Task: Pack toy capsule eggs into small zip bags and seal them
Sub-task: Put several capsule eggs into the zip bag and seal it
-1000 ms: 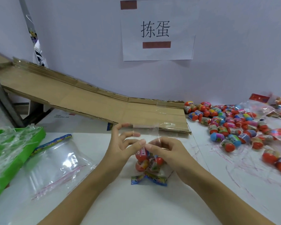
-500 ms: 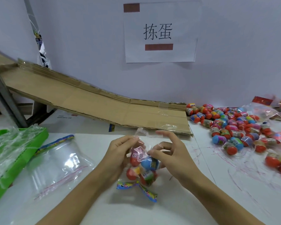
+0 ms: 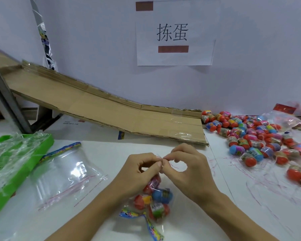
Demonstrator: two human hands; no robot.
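Note:
A small clear zip bag (image 3: 156,204) hangs just above the white table at centre, holding several capsule eggs in red, blue and green, with a colourful strip at its bottom. My left hand (image 3: 142,173) and my right hand (image 3: 188,167) both pinch the bag's top edge, their fingertips meeting in the middle. A pile of loose capsule eggs (image 3: 247,134) lies on the table at the right. A stack of empty zip bags (image 3: 66,173) lies flat to the left of my hands.
A green tray (image 3: 40,150) covered in crinkled plastic sits at the left edge. A cardboard ramp (image 3: 111,110) slopes down from the back left to the table's middle. More bagged eggs (image 3: 295,117) lie at the far right. A paper sign (image 3: 174,32) hangs on the wall.
The bag was stretched open between my hands, then gathered; now both hands pinch its top edge together and the eggs have sunk to the bottom, closer to me.

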